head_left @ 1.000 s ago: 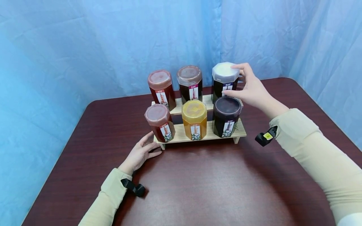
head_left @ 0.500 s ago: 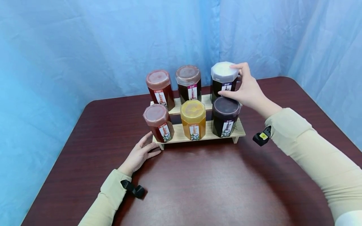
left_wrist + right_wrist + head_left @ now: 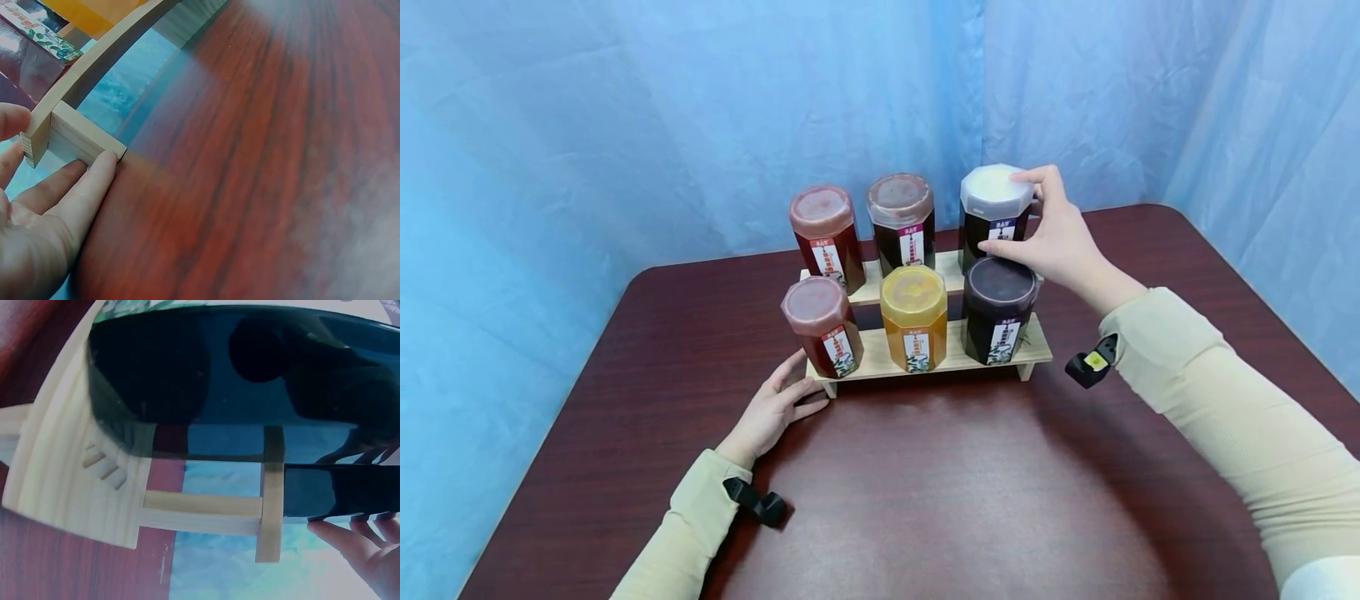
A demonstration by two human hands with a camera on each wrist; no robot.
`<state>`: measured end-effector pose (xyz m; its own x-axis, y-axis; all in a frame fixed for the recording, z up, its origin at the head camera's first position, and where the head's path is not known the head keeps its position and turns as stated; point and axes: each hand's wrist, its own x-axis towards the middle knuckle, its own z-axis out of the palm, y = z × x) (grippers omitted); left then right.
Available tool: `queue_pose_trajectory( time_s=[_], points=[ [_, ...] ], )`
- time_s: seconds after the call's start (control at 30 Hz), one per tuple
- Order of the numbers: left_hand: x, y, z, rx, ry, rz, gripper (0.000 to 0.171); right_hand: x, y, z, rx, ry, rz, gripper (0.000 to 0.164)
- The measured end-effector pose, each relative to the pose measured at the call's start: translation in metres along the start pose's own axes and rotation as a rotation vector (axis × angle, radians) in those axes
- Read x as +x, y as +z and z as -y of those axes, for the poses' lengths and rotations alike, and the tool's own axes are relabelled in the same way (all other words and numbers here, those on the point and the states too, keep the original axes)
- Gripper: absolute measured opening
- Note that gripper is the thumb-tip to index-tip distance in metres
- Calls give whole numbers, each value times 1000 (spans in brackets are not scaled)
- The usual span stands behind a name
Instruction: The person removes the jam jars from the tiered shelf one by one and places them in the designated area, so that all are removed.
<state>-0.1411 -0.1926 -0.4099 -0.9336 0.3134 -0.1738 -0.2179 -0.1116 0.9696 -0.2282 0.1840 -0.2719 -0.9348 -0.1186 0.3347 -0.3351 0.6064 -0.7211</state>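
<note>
At the back right of the two-tier wooden rack [image 3: 951, 354], my right hand [image 3: 1060, 242] grips a dark jar with a white lid [image 3: 996, 190]. Its thumb lies across the front of the jar and the fingers reach round the right side. Just below the thumb stands a dark-lidded jar [image 3: 1000, 308] on the lower tier. In the right wrist view the fingertips [image 3: 337, 534] press against the jar's dark side. My left hand [image 3: 767, 421] touches the rack's front left corner. The left wrist view has its fairly straight fingers [image 3: 87, 194] against the rack's leg [image 3: 87, 134].
Beside the gripped jar on the upper tier are a red jar [image 3: 831, 242] and a dark jar with a brownish lid [image 3: 902, 208]. The lower tier also bears a red jar [image 3: 820, 312] and a yellow jar [image 3: 916, 308]. Blue curtains [image 3: 737, 108] hang behind the dark wooden table [image 3: 925, 500].
My right hand and wrist have shifted slightly left, with the thumb further across the gripped jar's front. The left hand and the rack hold about the same place.
</note>
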Motion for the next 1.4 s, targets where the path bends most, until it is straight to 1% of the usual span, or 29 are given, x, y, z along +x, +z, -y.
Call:
queue_pose_trajectory(
  time_s=[0.27,0.67,0.93,1.07,1.23,1.4],
  points=[
    [0,1,0,13,-11,-7,62,-1,0,7,42,44,-13,81],
    [-1,1,-1,18,-12,-21,61,-1,4,13,53,58,-45,78],
    [-1,2,-1,17,-18,-20,60,-3,7,11,59,16,-102,75],
    [-1,2,-2,18,-15,-18,60,-4,7,9,102,27,-137,74],
    [0,1,-2,16,-9,-17,61,-5,6,5,183,43,-193,74],
    [0,1,0,17,-14,-14,61,-11,7,-2,221,45,-245,76]
  ],
)
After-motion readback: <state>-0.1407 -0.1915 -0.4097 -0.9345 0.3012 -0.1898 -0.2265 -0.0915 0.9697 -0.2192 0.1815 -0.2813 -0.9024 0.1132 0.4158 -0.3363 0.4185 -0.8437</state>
